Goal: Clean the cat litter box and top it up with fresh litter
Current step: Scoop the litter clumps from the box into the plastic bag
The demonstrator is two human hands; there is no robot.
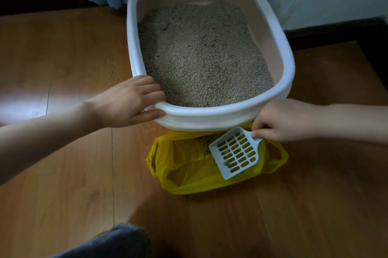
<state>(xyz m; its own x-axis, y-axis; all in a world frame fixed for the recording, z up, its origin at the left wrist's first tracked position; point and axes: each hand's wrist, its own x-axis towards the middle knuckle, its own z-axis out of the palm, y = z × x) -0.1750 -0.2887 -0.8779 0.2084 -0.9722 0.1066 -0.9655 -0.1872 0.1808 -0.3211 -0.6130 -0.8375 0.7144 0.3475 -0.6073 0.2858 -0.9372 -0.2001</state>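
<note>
Steadying of the box [210, 112], judged heavy with litter [201, 54] yet stiff-rimmed, by the left hand [130, 102] gripping its near rim; the light scoop [236, 152] is pinched by the right hand [281, 120] over the limp bag [189, 173].

A: What colours did you note?
B: The litter box [210, 115] was white, its litter [201, 56] grey-beige. The bag [189, 173] was yellow, the slotted scoop [236, 152] pale blue, possibly white.
A: The floor [63, 47]?
B: Orange-brown wood.

The head camera looks steeply down, close, at the litter box [210, 113] on the floor [63, 173].
</note>
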